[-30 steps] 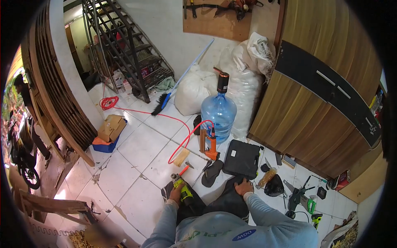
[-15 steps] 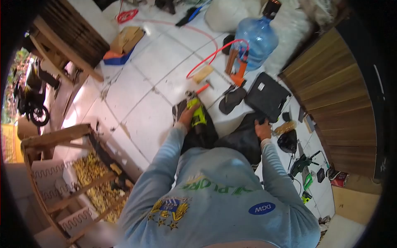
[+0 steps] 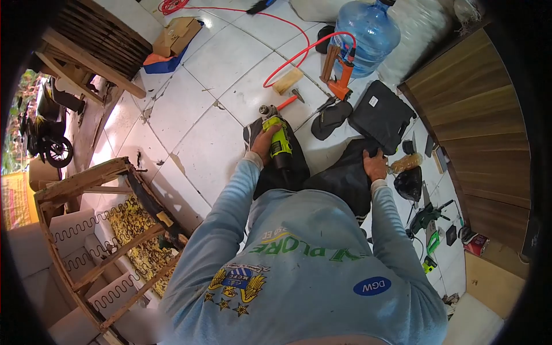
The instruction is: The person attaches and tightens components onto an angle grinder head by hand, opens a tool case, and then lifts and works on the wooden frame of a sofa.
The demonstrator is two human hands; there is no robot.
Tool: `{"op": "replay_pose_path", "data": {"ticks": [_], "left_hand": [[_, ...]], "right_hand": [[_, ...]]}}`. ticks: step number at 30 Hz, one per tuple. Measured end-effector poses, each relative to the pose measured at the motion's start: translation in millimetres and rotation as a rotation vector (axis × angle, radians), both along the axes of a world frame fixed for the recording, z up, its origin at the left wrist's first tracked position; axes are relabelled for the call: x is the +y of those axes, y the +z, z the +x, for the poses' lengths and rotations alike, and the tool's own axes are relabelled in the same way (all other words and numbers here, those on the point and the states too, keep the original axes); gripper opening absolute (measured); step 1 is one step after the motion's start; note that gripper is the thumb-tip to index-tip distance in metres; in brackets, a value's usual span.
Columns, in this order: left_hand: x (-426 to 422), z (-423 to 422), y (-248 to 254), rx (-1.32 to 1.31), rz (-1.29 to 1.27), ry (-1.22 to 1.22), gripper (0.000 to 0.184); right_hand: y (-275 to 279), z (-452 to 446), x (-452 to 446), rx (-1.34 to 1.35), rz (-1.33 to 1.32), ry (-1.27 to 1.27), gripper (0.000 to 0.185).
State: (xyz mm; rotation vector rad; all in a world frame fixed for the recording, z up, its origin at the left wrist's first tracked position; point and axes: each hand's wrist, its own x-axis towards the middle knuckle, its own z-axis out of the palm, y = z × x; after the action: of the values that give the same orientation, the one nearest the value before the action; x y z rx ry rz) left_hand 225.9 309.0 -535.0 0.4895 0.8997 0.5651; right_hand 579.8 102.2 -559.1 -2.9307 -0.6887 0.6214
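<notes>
My left hand is wrapped round a lime-green and black angle grinder, which lies along my left thigh with its metal head pointing away from me. Just beyond that head, a hammer with an orange handle lies on the tiles. My right hand rests on my right knee, fingers apart and nothing in it. A black tool case lies just past that knee. To the right of the hand are a bottle-like amber container and a black plastic bag.
An orange air tool on a red hose stands by a blue water jug. A black cap lies nearby. At left is a wooden frame with springs; at right, a wooden cabinet and a green-black power tool.
The camera view has shifted, so the floor objects sit higher in the picture. My left hand keeps its hold on the angle grinder, and my right hand stays on the knee.
</notes>
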Motion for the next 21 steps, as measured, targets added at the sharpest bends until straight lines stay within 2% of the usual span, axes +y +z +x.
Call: {"op": "replay_pose_path", "data": {"ticks": [6,21], "left_hand": [[1,1,-1,0.016,-0.008,-0.002,0.037],[-1,3,5,0.039,0.017,-0.034,0.04]], "right_hand": [[15,-6,3,0.028,0.02,-0.044,0.091],[1,0,2,0.017,-0.007,-0.044,0.09]]}}
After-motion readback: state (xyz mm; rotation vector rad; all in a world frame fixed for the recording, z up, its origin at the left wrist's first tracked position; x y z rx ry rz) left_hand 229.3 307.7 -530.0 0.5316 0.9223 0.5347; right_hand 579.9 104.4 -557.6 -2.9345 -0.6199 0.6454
